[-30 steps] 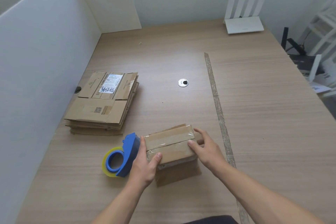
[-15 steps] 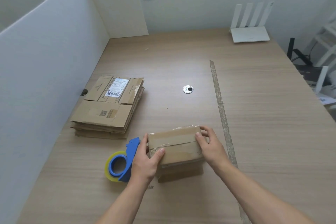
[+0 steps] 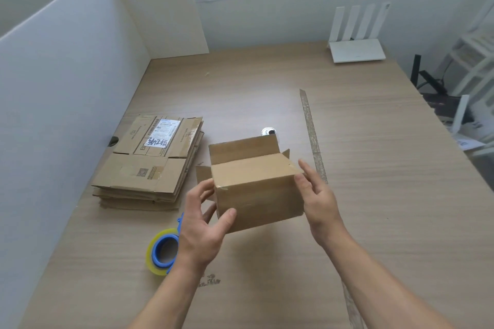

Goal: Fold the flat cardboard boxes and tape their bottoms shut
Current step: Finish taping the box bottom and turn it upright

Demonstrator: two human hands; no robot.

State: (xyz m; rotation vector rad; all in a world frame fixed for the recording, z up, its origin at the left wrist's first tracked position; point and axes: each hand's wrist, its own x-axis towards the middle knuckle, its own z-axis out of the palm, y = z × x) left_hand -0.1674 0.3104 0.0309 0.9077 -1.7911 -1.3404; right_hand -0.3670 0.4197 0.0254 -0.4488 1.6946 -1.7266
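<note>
Far left I see stack of flat cardboard boxes (image 3: 149, 163) on table (image 3: 374, 195). Blue tape dispenser (image 3: 163, 251) just beside left hand (image 3: 203, 224). Left hand grips folded box (image 3: 256, 187) at left corner, thumb on front face. Box mid-table between hands, flaps open on far side. Right hand (image 3: 318, 200) flat against right end, fingers straight.

Tape roll (image 3: 157, 253) — partly hidden

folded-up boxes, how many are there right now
1: the folded box is held up between the left hand and the right hand. The others lie flat in a stack at the left. None seems hidden.
</note>
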